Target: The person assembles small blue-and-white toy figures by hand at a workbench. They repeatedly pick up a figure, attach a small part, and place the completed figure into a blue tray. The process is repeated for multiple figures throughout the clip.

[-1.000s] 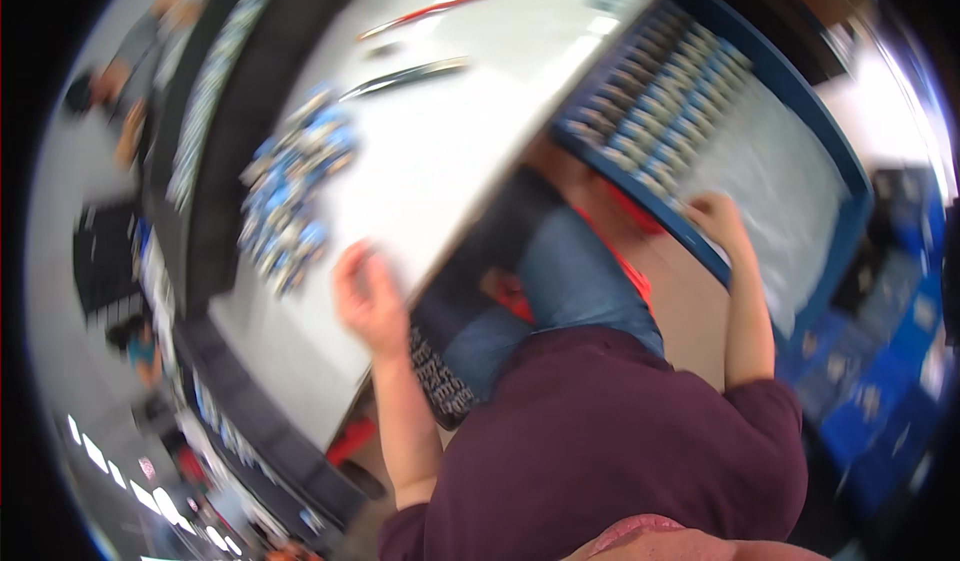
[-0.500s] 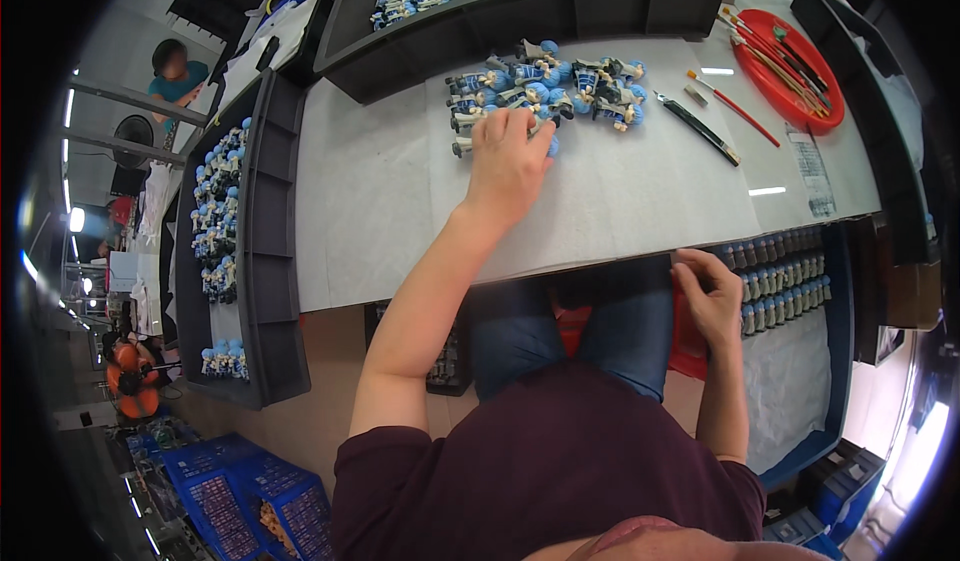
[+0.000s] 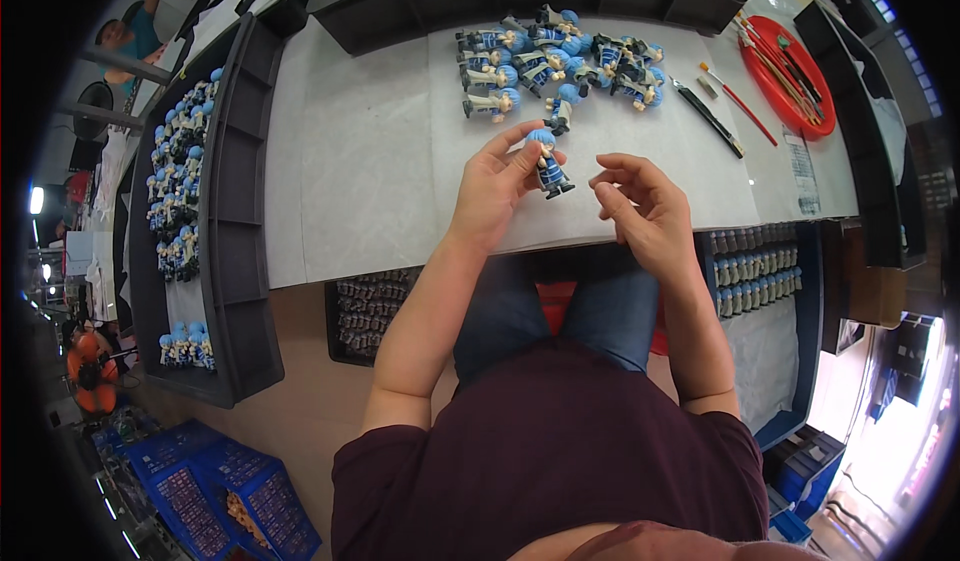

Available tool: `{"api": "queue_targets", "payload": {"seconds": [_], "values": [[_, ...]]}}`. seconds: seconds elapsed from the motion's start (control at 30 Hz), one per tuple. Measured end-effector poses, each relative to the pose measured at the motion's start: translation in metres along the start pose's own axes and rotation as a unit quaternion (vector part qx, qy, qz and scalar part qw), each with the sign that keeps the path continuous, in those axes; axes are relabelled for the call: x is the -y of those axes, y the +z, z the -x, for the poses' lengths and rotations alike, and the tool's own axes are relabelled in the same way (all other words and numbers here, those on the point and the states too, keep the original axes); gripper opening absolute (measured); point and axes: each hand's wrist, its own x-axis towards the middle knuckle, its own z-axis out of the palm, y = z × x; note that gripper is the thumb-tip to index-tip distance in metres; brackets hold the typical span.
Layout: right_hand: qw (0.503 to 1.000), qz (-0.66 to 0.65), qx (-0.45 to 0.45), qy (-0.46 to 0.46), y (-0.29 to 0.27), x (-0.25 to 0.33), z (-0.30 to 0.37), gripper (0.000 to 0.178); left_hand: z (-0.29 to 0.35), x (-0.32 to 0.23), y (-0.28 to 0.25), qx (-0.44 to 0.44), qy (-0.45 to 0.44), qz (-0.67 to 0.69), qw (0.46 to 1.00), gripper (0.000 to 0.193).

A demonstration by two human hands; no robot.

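My left hand [image 3: 487, 193] is closed on a small figurine [image 3: 550, 169] with light-blue hair and blue-and-dark clothes, held upright above the near part of the white-covered table [image 3: 350, 161]. To the right of it, my right hand [image 3: 652, 216] hovers with its fingers loosely curled and the thumb apart, and no object shows in it. Just beyond the left fingertips lies another figurine [image 3: 565, 111]. Farther back, a group of similar blue-haired figurines [image 3: 545, 66] lies on the table.
A grey crate [image 3: 520, 11] stands along the back, and a second grey crate [image 3: 240, 211] with figurines is at left. A black pen-like tool [image 3: 705, 118], a red brush [image 3: 748, 111] and a red dish [image 3: 765, 41] of brushes lie right. A blue tray [image 3: 800, 361] sits lower right.
My left hand has drawn back from the group toward me, with a figurine in it. My right hand has risen from the table edge toward the figurine. The view has shifted.
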Motion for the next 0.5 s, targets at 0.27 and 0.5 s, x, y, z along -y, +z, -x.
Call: {"api": "queue_targets", "payload": {"seconds": [0.27,0.5], "values": [[0.981,-0.158,0.095,0.054,0.021,-0.033,-0.026,0.034,-0.001,0.01,-0.007,-0.022,-0.001,0.089,0.996,0.034],[0.984,-0.16,0.085,-0.003,0.023,-0.042,-0.019,0.032,0.0,0.017,-0.007,-0.036,0.033,0.065,0.997,0.03]]}}
